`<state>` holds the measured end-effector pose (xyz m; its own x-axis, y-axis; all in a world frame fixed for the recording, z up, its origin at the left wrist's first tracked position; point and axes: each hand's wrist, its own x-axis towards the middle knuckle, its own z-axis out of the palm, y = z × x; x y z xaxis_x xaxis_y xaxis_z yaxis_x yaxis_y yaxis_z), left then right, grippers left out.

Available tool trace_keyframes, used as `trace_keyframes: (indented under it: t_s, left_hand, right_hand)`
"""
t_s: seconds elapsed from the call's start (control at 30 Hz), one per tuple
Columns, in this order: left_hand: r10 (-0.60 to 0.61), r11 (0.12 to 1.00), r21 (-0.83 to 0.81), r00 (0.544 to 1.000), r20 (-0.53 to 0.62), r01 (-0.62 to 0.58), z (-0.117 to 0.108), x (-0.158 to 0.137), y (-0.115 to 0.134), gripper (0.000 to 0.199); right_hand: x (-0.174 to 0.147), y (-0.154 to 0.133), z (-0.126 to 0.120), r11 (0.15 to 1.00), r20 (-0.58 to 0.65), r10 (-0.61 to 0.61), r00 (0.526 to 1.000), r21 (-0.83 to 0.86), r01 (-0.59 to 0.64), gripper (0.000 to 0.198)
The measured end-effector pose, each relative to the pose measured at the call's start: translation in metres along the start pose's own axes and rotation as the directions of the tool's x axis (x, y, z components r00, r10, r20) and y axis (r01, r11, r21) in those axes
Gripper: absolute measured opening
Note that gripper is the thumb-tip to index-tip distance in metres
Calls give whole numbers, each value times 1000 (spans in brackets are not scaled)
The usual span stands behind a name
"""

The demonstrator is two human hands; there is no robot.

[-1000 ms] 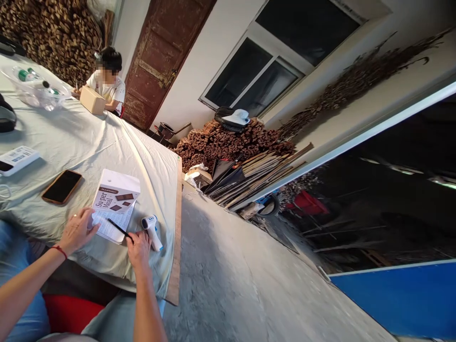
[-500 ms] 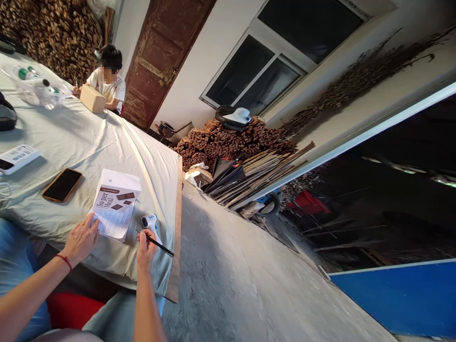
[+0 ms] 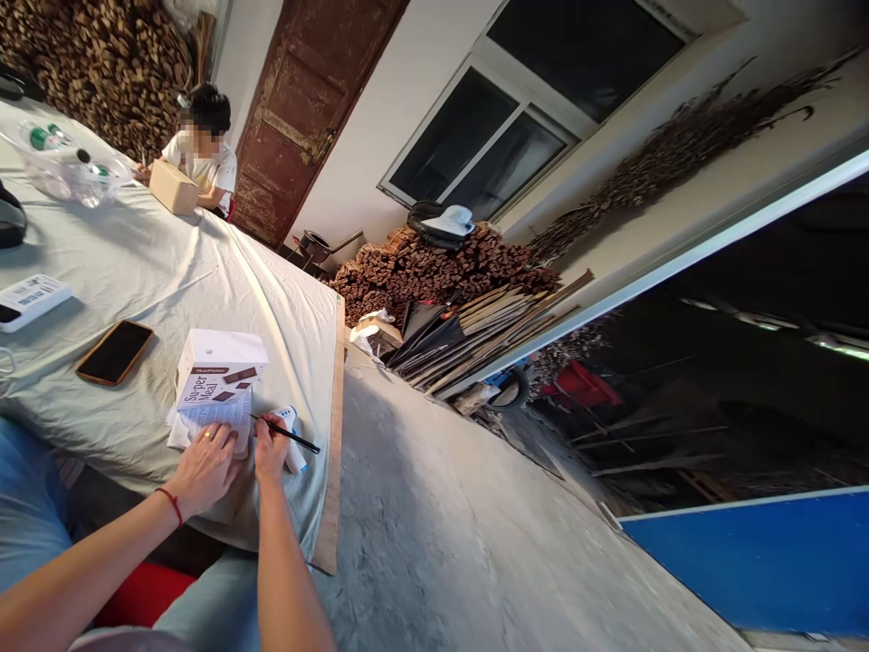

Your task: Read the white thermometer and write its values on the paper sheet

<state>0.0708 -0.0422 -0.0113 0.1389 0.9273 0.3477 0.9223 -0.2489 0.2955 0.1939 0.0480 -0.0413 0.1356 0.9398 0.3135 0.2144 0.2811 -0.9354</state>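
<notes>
My left hand (image 3: 205, 468) lies with its fingers extended on the lower part of a sheet with small handwriting (image 3: 224, 409). Just above the sheet stands a white carton (image 3: 227, 347) printed "Super Meal". My right hand (image 3: 271, 453) pinches a slim black pen (image 3: 295, 437), its tip toward the sheet. Partly hidden behind that hand is a white and blue handheld device (image 3: 296, 459), perhaps an infrared thermometer. To the left, a phone (image 3: 115, 352) in an orange-brown case rests screen up on the cloth-covered table (image 3: 196, 290).
A white device (image 3: 33, 299) lies at the table's left. Farther back are a clear bowl of bottles (image 3: 74, 177) and a cardboard box (image 3: 174, 187), with another person (image 3: 210, 158) behind it. The table's right edge (image 3: 329, 489) drops to concrete floor (image 3: 434, 507); stacked firewood (image 3: 434, 267) stands beyond.
My left hand has moved right, from the sheet's left edge onto its lower part. The right hand and pen have shifted slightly up and left, nearer the sheet. The carton looks more upright.
</notes>
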Motion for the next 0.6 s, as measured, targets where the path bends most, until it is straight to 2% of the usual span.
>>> trace_keyframes:
  t_s: [0.07,0.13,0.3,0.6]
  left_hand:
    - [-19,1000,0,999,33,19,8,3,4,35]
    - [-19,1000,23,1000,4,19,14,0,4,40]
    - [-24,997,78,1000,-5,24,17,-8,2,43]
    - [-16,998,62,1000,-13,17,11,-8,3,38]
  right_hand:
    - [1,1,7,992,19,54,998,114,-56,21]
    - [-1,2,11,986,35,71,997,148,-75,20]
    - [-10,1,8,999,82,28,996,38,-31,11]
    - [-17,-6,6,990,98,-37,995,-129,49,10]
